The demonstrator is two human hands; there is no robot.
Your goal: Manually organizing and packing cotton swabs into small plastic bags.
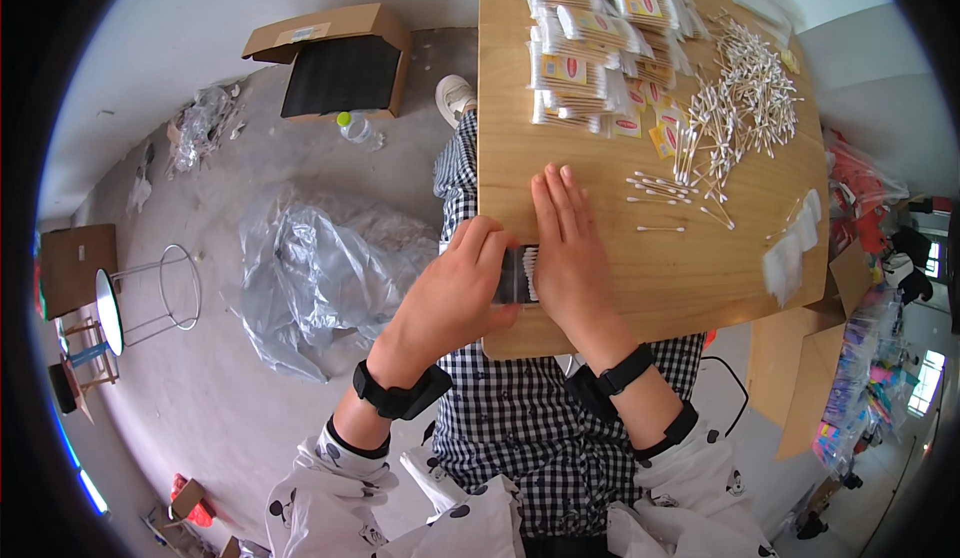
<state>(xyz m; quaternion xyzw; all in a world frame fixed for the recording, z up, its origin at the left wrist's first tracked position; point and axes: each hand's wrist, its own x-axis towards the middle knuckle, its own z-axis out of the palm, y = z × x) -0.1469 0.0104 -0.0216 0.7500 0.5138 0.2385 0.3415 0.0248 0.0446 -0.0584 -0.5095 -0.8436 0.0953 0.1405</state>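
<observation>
The left hand point(455, 283) curls over the near left edge of the wooden table point(510, 78), its fingers bent close together and pinching the left end of a small bundle of cotton swabs point(518, 276). The right hand point(570, 248) lies flat, palm down, fingers straight and pressed side by side, pointing toward 12 o'clock; it covers the right end of the bundle. The bundle sits between the two hands, at the table's near edge. At 1 o'clock from the right hand lies a loose heap of cotton swabs point(740, 98), with a few single swabs point(660, 193) just right of the fingertips. Stacked packets point(590, 48) lie at 12 o'clock.
</observation>
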